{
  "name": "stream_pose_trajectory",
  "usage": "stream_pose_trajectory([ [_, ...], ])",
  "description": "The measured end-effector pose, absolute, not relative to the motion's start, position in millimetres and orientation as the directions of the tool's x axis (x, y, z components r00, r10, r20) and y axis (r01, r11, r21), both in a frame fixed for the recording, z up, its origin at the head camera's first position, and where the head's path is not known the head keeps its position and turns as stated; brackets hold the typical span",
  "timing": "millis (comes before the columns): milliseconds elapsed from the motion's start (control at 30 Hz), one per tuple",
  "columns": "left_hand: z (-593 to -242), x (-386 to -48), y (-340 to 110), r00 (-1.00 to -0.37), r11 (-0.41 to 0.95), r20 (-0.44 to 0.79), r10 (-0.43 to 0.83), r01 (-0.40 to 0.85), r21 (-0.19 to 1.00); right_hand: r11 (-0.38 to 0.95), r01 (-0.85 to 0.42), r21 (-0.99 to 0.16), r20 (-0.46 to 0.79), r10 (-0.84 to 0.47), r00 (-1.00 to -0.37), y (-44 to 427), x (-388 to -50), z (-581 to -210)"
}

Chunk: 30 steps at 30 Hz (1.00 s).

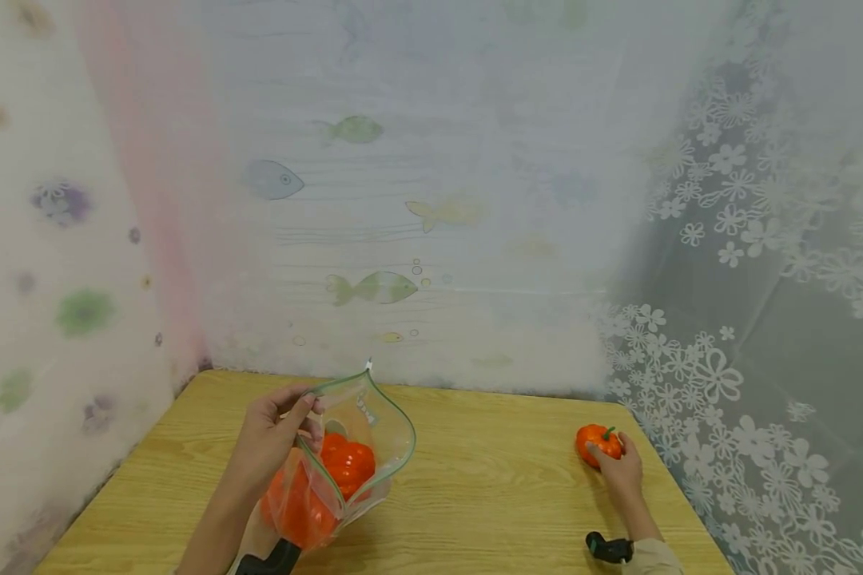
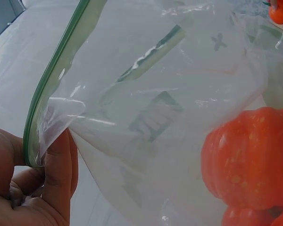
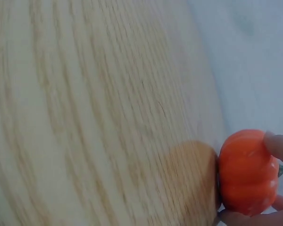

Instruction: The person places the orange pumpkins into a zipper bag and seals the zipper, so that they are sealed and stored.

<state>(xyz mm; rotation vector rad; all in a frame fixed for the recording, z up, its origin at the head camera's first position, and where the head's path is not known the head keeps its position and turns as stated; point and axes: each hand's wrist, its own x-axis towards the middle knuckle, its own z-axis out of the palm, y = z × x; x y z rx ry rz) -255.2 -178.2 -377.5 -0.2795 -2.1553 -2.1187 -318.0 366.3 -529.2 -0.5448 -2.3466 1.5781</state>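
Note:
A clear zip bag (image 1: 395,435) with a green zip edge hangs with its mouth spread, and my left hand (image 1: 276,427) pinches its rim between thumb and fingers. Inside the bag lie orange pumpkins (image 1: 348,465), also seen through the plastic in the left wrist view (image 2: 250,157). Over at the table's right side, my right hand (image 1: 622,471) grips a small orange pumpkin (image 1: 595,444) with a green stem. In the right wrist view that pumpkin (image 3: 247,172) is at the wooden surface, thumb and fingers around its sides.
The wooden table (image 1: 475,471) reaches back to a curtain (image 1: 431,200) printed with fish. A flowered translucent curtain (image 1: 748,415) hangs along the right edge, and a spotted one (image 1: 79,263) on the left. Black wrist straps (image 1: 607,549) sit on both wrists.

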Motion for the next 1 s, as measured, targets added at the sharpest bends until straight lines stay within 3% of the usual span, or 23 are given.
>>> stream_pose_trajectory([
  [400, -381.4, -217.3, -160.6, -0.971, -0.002, 0.237, 0.006, 0.237, 0.971, 0.350, 0.051, -0.935, 0.093, 0.382, -0.919, 372.8, -305.9, -523.1],
  [667, -380.2, -207.1, -155.1, -0.975, 0.016, 0.220, -0.012, 0.220, 0.975, 0.320, -0.037, -0.947, 0.181, 0.434, -0.883, 368.5, -305.4, -528.1],
  [1000, -379.5, -207.3, -152.5, -0.982, 0.012, 0.186, -0.026, 0.186, 0.983, 0.124, -0.174, -0.977, 0.213, 0.511, -0.833, 346.0, -304.7, -524.4],
])
